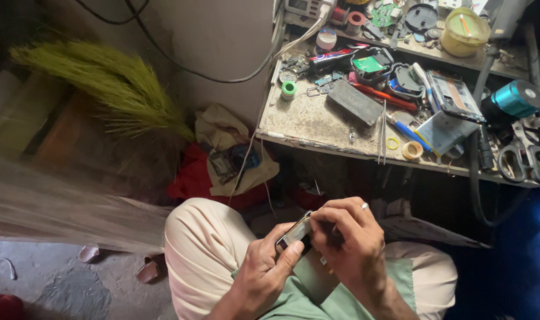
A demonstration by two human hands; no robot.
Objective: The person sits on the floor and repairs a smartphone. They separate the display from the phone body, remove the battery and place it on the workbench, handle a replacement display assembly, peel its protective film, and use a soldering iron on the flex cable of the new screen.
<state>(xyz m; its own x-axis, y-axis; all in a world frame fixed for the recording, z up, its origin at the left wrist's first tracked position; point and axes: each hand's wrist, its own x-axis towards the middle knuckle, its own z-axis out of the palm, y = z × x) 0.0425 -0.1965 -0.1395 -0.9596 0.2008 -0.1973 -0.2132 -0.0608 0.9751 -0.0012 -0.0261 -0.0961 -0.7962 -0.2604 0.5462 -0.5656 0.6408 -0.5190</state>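
Over my lap, both hands close on a small dark phone (295, 232) with a shiny metal edge. My left hand (264, 266) grips it from below, thumb pressed along its near side. My right hand (347, 243) curls over its right end, and a thin pale-tipped tool (363, 206) pokes out above the knuckles. Most of the phone is hidden under my right fingers. My knees in light trousers (205, 243) sit under the hands.
A cluttered workbench (308, 121) stands ahead with phone parts, tweezers (381, 139), tape rolls, scissors (521, 157) and a teal cylinder (516, 99). A grass broom (104, 83) leans at the left. Red and beige cloths (222, 160) lie under the bench. Cables hang down the wall.
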